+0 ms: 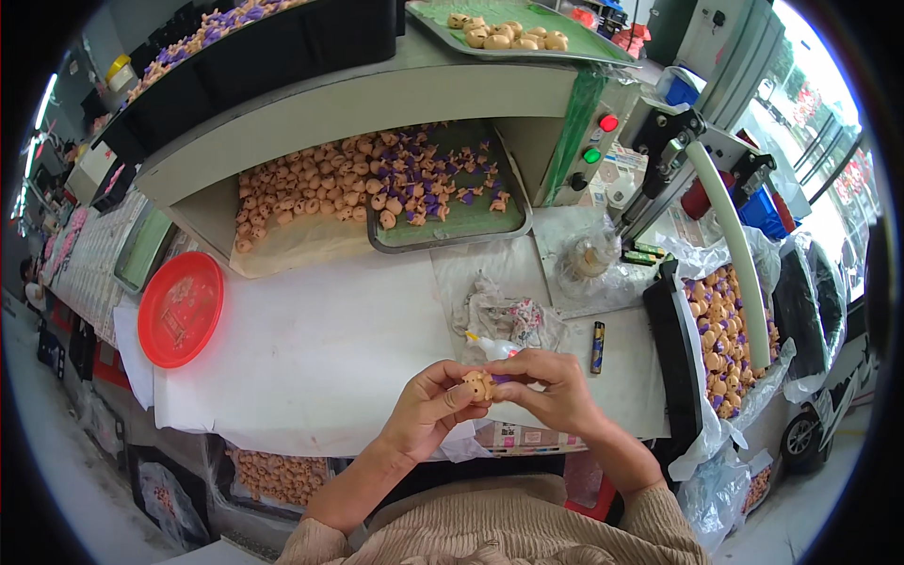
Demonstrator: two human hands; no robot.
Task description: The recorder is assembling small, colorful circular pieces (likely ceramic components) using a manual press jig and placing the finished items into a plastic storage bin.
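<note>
Over the near edge of the white-covered table, my left hand (424, 410) pinches a small tan doll head (479, 385) between thumb and fingers. Against it, my right hand (557, 388) grips a small purple doll body (500, 379); whether the two parts are joined I cannot tell. Just beyond my fingers lies a white squeeze bottle (496, 348) with a yellow tip, partly hidden by my right hand. A crumpled cloth (508, 315) sits behind the bottle. Under the shelf, loose doll heads (315, 184) are heaped beside a tray (452, 242) of purple doll bodies (438, 174).
At the left lies a red plastic dish (179, 311). A dark lighter-like stick (598, 347) rests right of my hands. A bin of assembled dolls (720, 330) stands at the right, below a lever press (669, 179). Overhead, the shelf holds a tray of heads (508, 36) and a black bin (273, 71).
</note>
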